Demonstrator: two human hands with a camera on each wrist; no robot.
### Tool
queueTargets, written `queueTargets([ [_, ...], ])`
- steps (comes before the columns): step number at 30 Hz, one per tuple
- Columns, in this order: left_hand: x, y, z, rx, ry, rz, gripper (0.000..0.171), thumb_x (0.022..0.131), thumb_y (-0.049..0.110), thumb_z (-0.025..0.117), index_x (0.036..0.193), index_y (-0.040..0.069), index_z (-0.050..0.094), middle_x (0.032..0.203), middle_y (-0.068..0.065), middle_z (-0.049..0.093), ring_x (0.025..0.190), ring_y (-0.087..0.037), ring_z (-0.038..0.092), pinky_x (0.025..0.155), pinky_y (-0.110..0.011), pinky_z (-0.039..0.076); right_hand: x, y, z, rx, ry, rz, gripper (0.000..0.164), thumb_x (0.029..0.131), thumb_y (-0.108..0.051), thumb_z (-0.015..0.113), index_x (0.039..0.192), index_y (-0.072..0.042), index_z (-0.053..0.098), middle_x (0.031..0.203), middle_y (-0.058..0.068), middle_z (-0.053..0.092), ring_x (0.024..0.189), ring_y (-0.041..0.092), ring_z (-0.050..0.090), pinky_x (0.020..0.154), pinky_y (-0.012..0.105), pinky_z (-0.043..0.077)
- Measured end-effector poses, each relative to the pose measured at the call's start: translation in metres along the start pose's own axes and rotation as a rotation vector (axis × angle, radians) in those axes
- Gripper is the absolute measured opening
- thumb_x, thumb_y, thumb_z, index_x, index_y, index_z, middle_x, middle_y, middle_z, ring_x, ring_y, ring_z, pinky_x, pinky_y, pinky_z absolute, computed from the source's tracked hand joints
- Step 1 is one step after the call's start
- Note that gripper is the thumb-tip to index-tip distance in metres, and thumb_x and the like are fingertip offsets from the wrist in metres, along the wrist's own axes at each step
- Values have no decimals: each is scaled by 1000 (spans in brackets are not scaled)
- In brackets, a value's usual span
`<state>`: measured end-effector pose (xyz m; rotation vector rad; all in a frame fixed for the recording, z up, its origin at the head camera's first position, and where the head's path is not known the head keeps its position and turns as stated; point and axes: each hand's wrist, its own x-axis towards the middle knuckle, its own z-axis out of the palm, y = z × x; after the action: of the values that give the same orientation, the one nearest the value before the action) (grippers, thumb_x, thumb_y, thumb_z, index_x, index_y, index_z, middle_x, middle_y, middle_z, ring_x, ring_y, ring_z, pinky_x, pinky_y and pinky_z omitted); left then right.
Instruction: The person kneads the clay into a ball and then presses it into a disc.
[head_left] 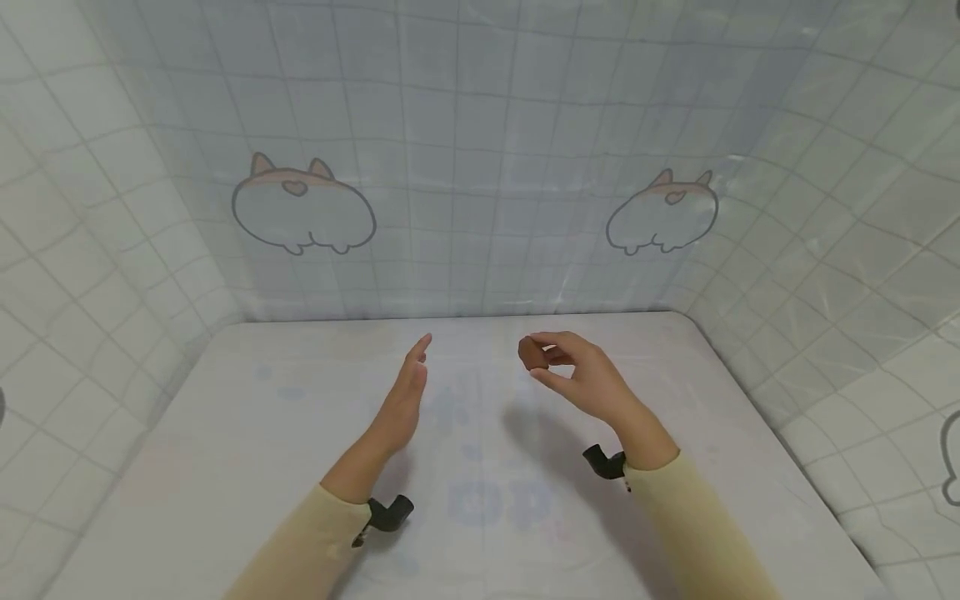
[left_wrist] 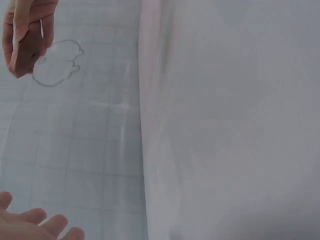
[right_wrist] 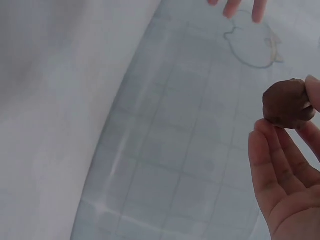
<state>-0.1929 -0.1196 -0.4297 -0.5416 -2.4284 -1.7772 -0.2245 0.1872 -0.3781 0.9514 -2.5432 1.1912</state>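
A brown, rounded lump like modelling clay is pinched between the thumb and fingertips of my right hand, held above the white tabletop. In the right wrist view the lump looks smooth, with a few dents and creases. My left hand is raised over the table to the left, its fingers straight, the palm facing toward the right hand, and holds nothing. Some of its fingertips appear at the lower left of the left wrist view. A gap separates the two hands.
Grid-patterned sheets with cartoon animal drawings hang behind the table and along both sides. The table's back edge lies just beyond the hands. Each wrist carries a small black camera mount.
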Motion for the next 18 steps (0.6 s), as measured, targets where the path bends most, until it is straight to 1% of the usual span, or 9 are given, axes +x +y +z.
queueTargets([
  [3, 2, 1, 8, -58, 40, 34, 71, 105, 62, 15, 162, 18, 12, 165, -15, 13, 150, -36, 13, 112, -71, 11, 0, -5, 5, 43, 27, -44, 50, 91, -16, 76, 138, -13, 58, 127, -1, 62, 106, 15, 65, 94, 29, 52],
  [7, 6, 3, 20, -158, 77, 88, 78, 103, 65, 13, 161, 13, 11, 165, -12, 12, 151, -35, 14, 116, -63, 8, 1, -12, 12, 102, 61, -76, 50, 90, -14, 77, 137, -13, 58, 126, -1, 62, 105, 15, 66, 93, 29, 52],
  [10, 9, 7, 28, -248, 83, 111, 79, 103, 64, 12, 161, 11, 11, 166, -9, 12, 151, -33, 16, 118, -57, 9, 1, -17, 18, 135, 84, -90, 50, 90, -14, 77, 136, -14, 59, 124, -1, 63, 104, 15, 66, 93, 31, 53],
  [14, 12, 14, 37, -374, 88, 135, 81, 103, 65, 15, 160, 8, 11, 165, -9, 13, 150, -33, 16, 119, -56, 7, 3, -25, 26, 151, 99, -118, 50, 89, -14, 78, 136, -14, 59, 124, -2, 63, 103, 14, 66, 92, 31, 53],
  [18, 15, 20, 45, -478, 101, 152, 88, 100, 71, 20, 159, 7, 11, 165, -11, 15, 150, -34, 16, 119, -57, 6, 4, -31, 35, 156, 105, -156, 51, 89, -14, 79, 135, -12, 59, 126, 0, 63, 105, 15, 66, 93, 31, 53],
])
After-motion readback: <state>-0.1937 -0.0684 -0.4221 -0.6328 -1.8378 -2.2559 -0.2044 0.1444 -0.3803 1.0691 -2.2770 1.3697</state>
